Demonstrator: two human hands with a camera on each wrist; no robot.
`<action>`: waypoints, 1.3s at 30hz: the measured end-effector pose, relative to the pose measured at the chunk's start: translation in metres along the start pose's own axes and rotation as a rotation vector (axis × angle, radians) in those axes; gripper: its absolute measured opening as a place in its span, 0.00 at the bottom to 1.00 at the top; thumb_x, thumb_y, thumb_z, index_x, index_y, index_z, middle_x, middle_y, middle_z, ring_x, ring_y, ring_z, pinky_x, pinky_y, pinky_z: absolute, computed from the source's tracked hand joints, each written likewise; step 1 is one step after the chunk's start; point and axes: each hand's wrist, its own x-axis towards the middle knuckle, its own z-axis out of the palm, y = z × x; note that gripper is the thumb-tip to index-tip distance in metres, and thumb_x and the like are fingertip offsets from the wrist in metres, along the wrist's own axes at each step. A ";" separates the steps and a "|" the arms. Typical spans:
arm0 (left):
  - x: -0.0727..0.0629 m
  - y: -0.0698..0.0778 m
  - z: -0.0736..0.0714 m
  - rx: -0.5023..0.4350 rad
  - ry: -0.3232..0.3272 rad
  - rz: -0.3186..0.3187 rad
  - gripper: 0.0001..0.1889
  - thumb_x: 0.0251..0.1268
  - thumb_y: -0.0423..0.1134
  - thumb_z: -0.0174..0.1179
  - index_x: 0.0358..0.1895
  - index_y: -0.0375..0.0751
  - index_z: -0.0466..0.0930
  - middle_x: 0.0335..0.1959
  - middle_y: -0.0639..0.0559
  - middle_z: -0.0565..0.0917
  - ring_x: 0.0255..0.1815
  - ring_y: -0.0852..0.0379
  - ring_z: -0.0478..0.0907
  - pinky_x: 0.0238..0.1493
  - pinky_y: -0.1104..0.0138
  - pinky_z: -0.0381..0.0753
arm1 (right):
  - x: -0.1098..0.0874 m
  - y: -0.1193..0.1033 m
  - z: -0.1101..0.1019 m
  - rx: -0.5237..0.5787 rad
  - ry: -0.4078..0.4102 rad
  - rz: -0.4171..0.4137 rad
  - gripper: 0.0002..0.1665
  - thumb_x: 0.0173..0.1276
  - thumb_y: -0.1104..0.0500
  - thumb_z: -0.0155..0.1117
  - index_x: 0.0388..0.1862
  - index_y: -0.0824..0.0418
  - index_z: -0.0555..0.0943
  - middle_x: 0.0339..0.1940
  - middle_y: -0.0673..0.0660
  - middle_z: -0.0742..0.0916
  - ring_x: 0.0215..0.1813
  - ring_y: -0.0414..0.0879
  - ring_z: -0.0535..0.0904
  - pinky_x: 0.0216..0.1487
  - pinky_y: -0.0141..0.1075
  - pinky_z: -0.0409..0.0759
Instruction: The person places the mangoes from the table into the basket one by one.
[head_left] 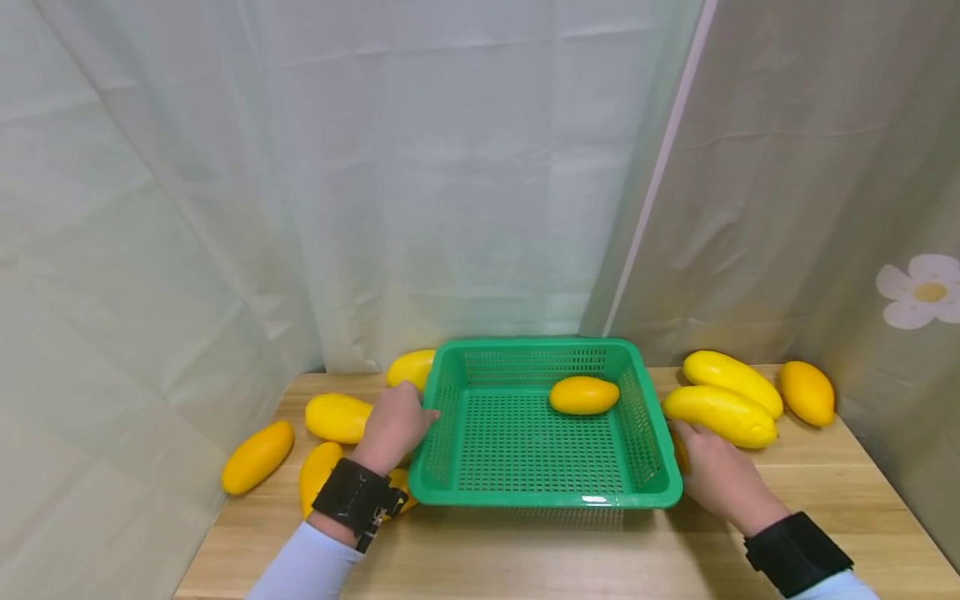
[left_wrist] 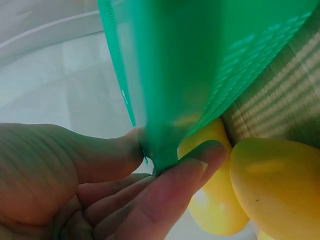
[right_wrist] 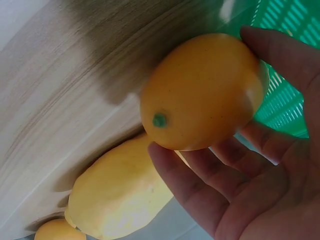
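Note:
My left hand (head_left: 396, 427) pinches the left rim of a green plastic basket (head_left: 547, 500); in the left wrist view the thumb and fingers (left_wrist: 167, 202) close on that rim. The basket is raised over the table at its front, with one orange mango (head_left: 583, 395) lying inside toward the back right. My right hand (head_left: 723, 475) is just outside the basket's right wall. It holds another orange mango (right_wrist: 202, 92), seen in the right wrist view between thumb and fingers, its green stem end facing the camera.
Two long yellow fruits (head_left: 722, 415) and a mango (head_left: 807, 392) lie right of the basket on the wooden table (head_left: 840, 500). Left of it are several yellow and orange fruits (head_left: 258, 457), some partly behind my left hand. A pale curtain (head_left: 465, 192) hangs behind the table.

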 end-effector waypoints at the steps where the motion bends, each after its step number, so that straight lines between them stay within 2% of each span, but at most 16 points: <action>1: 0.000 0.000 0.000 -0.002 -0.002 -0.003 0.12 0.57 0.43 0.65 0.30 0.36 0.80 0.20 0.48 0.78 0.19 0.55 0.74 0.18 0.69 0.71 | 0.000 0.000 -0.001 0.003 -0.008 0.005 0.30 0.52 0.56 0.70 0.54 0.63 0.73 0.44 0.61 0.83 0.43 0.53 0.80 0.43 0.52 0.80; 8: 0.000 0.001 0.000 -0.003 -0.004 -0.011 0.12 0.58 0.43 0.65 0.31 0.36 0.80 0.20 0.48 0.78 0.19 0.55 0.75 0.18 0.69 0.71 | 0.000 -0.001 -0.003 0.016 -0.064 0.052 0.34 0.46 0.53 0.75 0.51 0.64 0.76 0.42 0.61 0.84 0.41 0.52 0.79 0.43 0.52 0.79; 14: 0.000 -0.001 0.001 -0.008 -0.006 -0.017 0.12 0.58 0.43 0.65 0.31 0.36 0.80 0.20 0.48 0.78 0.18 0.56 0.75 0.18 0.69 0.72 | -0.002 0.001 -0.004 0.042 -0.141 0.106 0.37 0.45 0.50 0.74 0.52 0.68 0.75 0.39 0.60 0.84 0.35 0.48 0.77 0.36 0.46 0.78; 20: 0.000 -0.002 0.001 -0.013 -0.005 -0.015 0.12 0.58 0.43 0.64 0.30 0.36 0.80 0.20 0.48 0.78 0.18 0.55 0.75 0.19 0.68 0.72 | -0.004 0.004 -0.007 0.073 -0.203 0.137 0.38 0.43 0.47 0.75 0.51 0.65 0.76 0.36 0.55 0.83 0.33 0.45 0.75 0.33 0.41 0.75; 26: 0.000 -0.003 0.000 -0.011 0.000 -0.011 0.12 0.57 0.43 0.65 0.28 0.36 0.80 0.19 0.48 0.78 0.18 0.55 0.74 0.19 0.68 0.71 | -0.005 0.006 -0.017 0.066 -0.245 0.164 0.46 0.41 0.40 0.75 0.54 0.68 0.74 0.37 0.57 0.83 0.32 0.47 0.74 0.33 0.41 0.73; 30: -0.001 -0.003 0.000 -0.019 -0.004 -0.008 0.12 0.58 0.43 0.65 0.28 0.36 0.80 0.19 0.48 0.78 0.18 0.55 0.74 0.19 0.68 0.71 | -0.004 0.008 -0.027 0.053 -0.246 0.182 0.49 0.42 0.39 0.75 0.55 0.70 0.73 0.38 0.60 0.83 0.33 0.49 0.74 0.32 0.43 0.74; 35: -0.001 -0.002 -0.001 -0.024 -0.002 -0.002 0.12 0.58 0.43 0.64 0.29 0.36 0.80 0.19 0.48 0.78 0.18 0.55 0.74 0.18 0.68 0.71 | -0.002 0.009 -0.038 0.045 -0.229 0.210 0.47 0.44 0.40 0.73 0.53 0.72 0.72 0.37 0.65 0.83 0.31 0.50 0.74 0.31 0.45 0.75; 39: -0.001 -0.001 -0.001 -0.035 -0.009 0.000 0.12 0.58 0.42 0.64 0.30 0.35 0.80 0.19 0.48 0.78 0.18 0.55 0.75 0.18 0.69 0.72 | -0.001 0.008 -0.050 0.050 -0.197 0.245 0.49 0.46 0.40 0.72 0.56 0.75 0.70 0.41 0.71 0.82 0.33 0.53 0.76 0.32 0.48 0.76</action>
